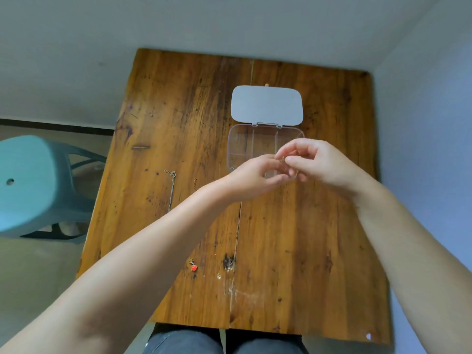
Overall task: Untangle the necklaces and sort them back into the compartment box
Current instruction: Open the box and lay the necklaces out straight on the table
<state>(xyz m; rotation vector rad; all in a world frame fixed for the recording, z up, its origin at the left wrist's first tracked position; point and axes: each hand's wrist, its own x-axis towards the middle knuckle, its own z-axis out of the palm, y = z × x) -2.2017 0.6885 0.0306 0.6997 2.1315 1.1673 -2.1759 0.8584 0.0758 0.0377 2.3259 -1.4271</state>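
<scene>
A clear compartment box [245, 143] lies open on the wooden table [293, 238], its white lid [267, 104] folded back behind it. My left hand [251, 178] and my right hand [315, 162] meet just above the box's front right part, fingertips pinched together on a thin gold necklace [282, 158]. A silver necklace [171, 186] lies stretched out on the table to the left. Beside it the end of a gold chain [195, 183] shows, the rest hidden under my left forearm. A red heart pendant [194, 267] lies nearer to me.
A teal plastic stool [30, 185] stands on the floor left of the table. A pale wall runs close along the table's right edge. My knees in dark trousers [184, 341] sit under the near edge.
</scene>
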